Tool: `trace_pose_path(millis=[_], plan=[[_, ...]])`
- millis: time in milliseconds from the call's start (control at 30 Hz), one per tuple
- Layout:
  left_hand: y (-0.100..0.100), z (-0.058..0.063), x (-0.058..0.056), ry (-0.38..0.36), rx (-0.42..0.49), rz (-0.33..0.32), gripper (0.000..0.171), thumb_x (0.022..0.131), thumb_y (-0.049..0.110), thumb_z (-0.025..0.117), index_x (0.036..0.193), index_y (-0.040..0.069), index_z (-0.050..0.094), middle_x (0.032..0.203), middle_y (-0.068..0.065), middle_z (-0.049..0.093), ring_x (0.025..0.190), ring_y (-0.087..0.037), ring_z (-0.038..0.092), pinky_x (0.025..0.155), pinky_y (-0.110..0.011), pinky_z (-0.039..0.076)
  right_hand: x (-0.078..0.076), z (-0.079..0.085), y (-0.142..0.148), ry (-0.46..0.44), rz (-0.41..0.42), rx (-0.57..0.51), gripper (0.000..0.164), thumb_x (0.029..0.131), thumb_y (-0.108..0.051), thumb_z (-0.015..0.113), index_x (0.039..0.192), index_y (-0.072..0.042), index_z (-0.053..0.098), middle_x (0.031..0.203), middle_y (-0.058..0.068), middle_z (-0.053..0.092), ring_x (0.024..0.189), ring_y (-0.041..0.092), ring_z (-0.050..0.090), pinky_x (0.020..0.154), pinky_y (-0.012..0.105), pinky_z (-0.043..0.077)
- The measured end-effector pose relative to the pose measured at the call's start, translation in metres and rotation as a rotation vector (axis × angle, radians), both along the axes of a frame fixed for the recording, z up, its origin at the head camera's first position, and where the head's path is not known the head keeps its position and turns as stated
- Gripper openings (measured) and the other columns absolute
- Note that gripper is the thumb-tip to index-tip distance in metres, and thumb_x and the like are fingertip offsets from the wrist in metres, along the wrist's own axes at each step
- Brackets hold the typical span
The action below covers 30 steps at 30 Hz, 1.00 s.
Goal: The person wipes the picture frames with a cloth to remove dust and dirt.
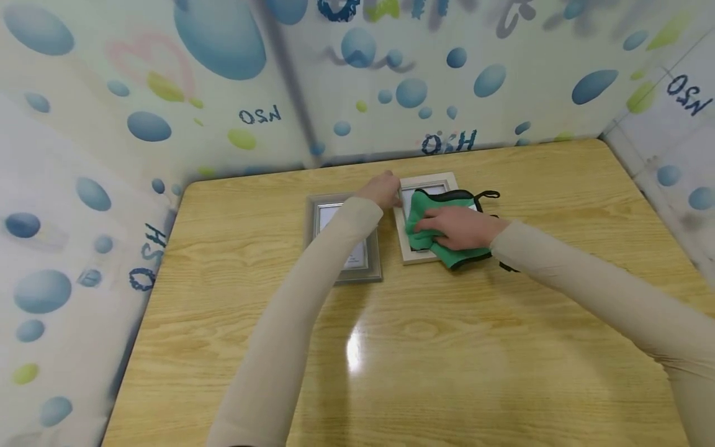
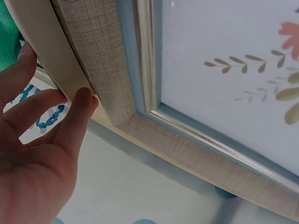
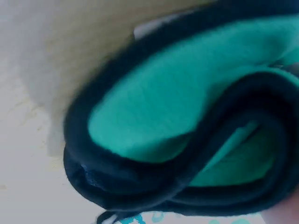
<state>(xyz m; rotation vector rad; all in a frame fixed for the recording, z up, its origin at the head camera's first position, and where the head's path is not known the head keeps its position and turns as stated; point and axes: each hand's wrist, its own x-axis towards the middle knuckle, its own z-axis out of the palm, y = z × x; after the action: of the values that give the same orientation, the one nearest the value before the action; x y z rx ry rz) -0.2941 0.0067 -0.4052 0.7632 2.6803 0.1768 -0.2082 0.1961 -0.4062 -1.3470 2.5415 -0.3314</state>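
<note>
A beige picture frame (image 1: 427, 180) lies flat on the wooden table (image 1: 424, 360), with a grey frame (image 1: 324, 205) just to its left. My left hand (image 1: 385, 189) reaches over the grey frame and rests against the beige frame's far left corner. In the left wrist view the fingers (image 2: 51, 100) lie fairly straight along the outer edge of the frame (image 2: 187, 140), whose picture shows a leaf print. My right hand (image 1: 455, 226) lies flat on a folded green cloth (image 1: 469, 254) with black trim and presses it onto the frame's glass. The cloth (image 3: 177, 107) fills the right wrist view.
Walls papered with blue bubbles (image 1: 223, 37) close in the table at the back and on both sides. The cloth's black loop (image 1: 488, 195) trails off the beige frame's right side. Bare tabletop with a light glare (image 1: 353, 351) stretches toward me.
</note>
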Motion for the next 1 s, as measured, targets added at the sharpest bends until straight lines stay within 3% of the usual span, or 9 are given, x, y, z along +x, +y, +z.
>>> trace_pose_path(millis=[100, 167, 267, 433, 533, 700, 867, 1000], plan=[[-0.002, 0.001, -0.001, -0.002, 0.000, -0.002, 0.022, 0.091, 0.021, 0.069, 0.100, 0.001, 0.065, 0.114, -0.013, 0.055, 0.094, -0.020, 0.057, 0.083, -0.031, 0.047, 0.003, 0.005, 0.003, -0.085, 0.015, -0.006, 0.037, 0.091, 0.002, 0.058, 0.127, -0.006, 0.059, 0.124, 0.015, 0.056, 0.107, 0.031, 0.059, 0.087, 0.046, 0.050], [-0.003, 0.002, -0.002, -0.003, 0.002, -0.004, 0.023, 0.092, 0.020, 0.069, 0.103, 0.000, 0.065, 0.115, -0.014, 0.056, 0.096, -0.021, 0.057, 0.085, -0.030, 0.047, 0.000, 0.007, 0.003, -0.097, 0.001, 0.003, 0.036, 0.091, 0.002, 0.058, 0.126, -0.006, 0.059, 0.124, 0.015, 0.057, 0.107, 0.030, 0.059, 0.086, 0.045, 0.050], [-0.005, 0.001, -0.004, 0.003, -0.008, -0.013, 0.027, 0.092, 0.020, 0.069, 0.109, -0.001, 0.066, 0.117, -0.014, 0.056, 0.100, -0.022, 0.056, 0.088, -0.030, 0.047, -0.012, 0.005, 0.000, -0.033, -0.069, 0.028, 0.035, 0.091, 0.001, 0.060, 0.126, -0.005, 0.059, 0.119, 0.016, 0.057, 0.101, 0.030, 0.060, 0.083, 0.045, 0.051], [-0.004, -0.002, -0.005, -0.001, -0.029, -0.032, 0.032, 0.092, 0.022, 0.068, 0.116, 0.001, 0.065, 0.119, -0.012, 0.056, 0.104, -0.020, 0.056, 0.092, -0.030, 0.045, -0.037, -0.006, -0.016, 0.117, -0.296, 0.098, 0.031, 0.096, -0.004, 0.057, 0.126, -0.006, 0.058, 0.111, 0.019, 0.056, 0.086, 0.033, 0.060, 0.070, 0.047, 0.053], [-0.001, -0.005, -0.004, -0.015, -0.005, -0.031, 0.029, 0.093, 0.020, 0.067, 0.116, 0.002, 0.066, 0.121, -0.012, 0.055, 0.103, -0.019, 0.056, 0.093, -0.030, 0.045, -0.046, -0.007, -0.023, 0.142, -0.349, 0.118, 0.023, 0.097, -0.004, 0.054, 0.120, -0.006, 0.058, 0.105, 0.019, 0.056, 0.082, 0.033, 0.059, 0.066, 0.047, 0.052], [0.003, -0.007, -0.002, -0.028, 0.006, -0.001, 0.027, 0.092, 0.017, 0.067, 0.114, 0.002, 0.066, 0.122, -0.013, 0.053, 0.102, -0.020, 0.055, 0.092, -0.030, 0.045, -0.039, -0.004, -0.019, 0.140, -0.226, 0.101, 0.022, 0.095, -0.005, 0.059, 0.117, -0.005, 0.061, 0.106, 0.017, 0.057, 0.089, 0.032, 0.060, 0.073, 0.046, 0.053], [0.003, -0.004, -0.002, -0.017, -0.042, -0.011, 0.029, 0.093, 0.022, 0.067, 0.114, 0.001, 0.064, 0.122, -0.014, 0.052, 0.103, -0.021, 0.056, 0.091, -0.029, 0.046, -0.014, -0.001, -0.009, 0.129, -0.049, 0.070, 0.026, 0.092, -0.004, 0.063, 0.118, -0.007, 0.066, 0.116, 0.017, 0.059, 0.101, 0.034, 0.060, 0.080, 0.047, 0.053], [0.002, -0.004, -0.002, -0.003, -0.046, -0.021, 0.030, 0.093, 0.022, 0.067, 0.113, 0.000, 0.063, 0.122, -0.015, 0.053, 0.104, -0.022, 0.057, 0.091, -0.030, 0.046, 0.003, 0.005, -0.006, 0.142, 0.056, 0.092, 0.025, 0.091, 0.001, 0.062, 0.113, -0.010, 0.070, 0.115, 0.016, 0.060, 0.098, 0.031, 0.061, 0.076, 0.044, 0.054]])
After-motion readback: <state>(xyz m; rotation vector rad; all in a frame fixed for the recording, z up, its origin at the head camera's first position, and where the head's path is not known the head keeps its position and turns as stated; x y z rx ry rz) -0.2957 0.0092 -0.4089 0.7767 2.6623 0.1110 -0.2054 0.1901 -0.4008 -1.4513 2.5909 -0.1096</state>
